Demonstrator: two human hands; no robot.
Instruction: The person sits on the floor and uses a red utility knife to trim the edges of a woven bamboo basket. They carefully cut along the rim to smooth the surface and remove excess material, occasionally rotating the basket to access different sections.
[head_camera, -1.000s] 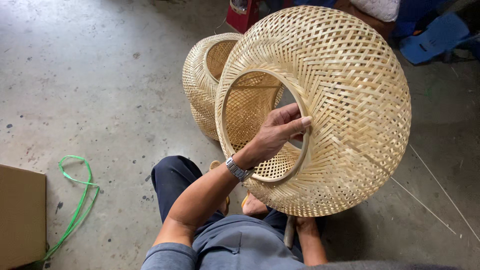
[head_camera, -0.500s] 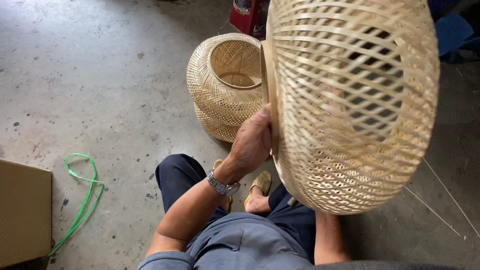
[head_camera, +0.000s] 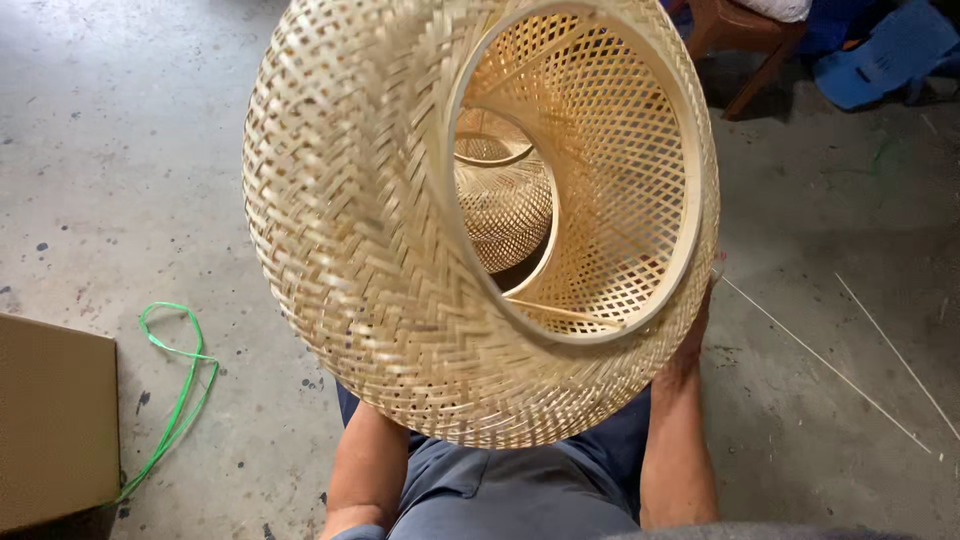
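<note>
Nearest the viewer, one seated person in grey-blue trousers (head_camera: 520, 500) held one large woven bamboo lampshade (head_camera: 370, 250) up over the lap, its round opening tilted toward the head camera. Both forearms rose beneath it. The right hand (head_camera: 692, 335) pressed against the shade's lower right edge; its fingers lay behind the weave, so how far they curled could not be told. The left hand was wholly hidden behind the shade, with only the left forearm (head_camera: 365, 465) visible; its fingers likewise could not be judged.

Judgement: the shade was being turned and examined, rim and inner weave facing up. Any further turning would call for steady support on both sides, since the shade was broad and light.

Through the opening, a second woven bamboo shade (head_camera: 500, 205) stood on the concrete floor (head_camera: 120, 150). Count: two shades. Left of the person lay one green plastic strap (head_camera: 180, 385) and one cardboard box (head_camera: 50, 425); right, two thin bamboo strips (head_camera: 820, 365). Farthest, one wooden stool (head_camera: 745, 40) and one blue object (head_camera: 885, 55).
</note>
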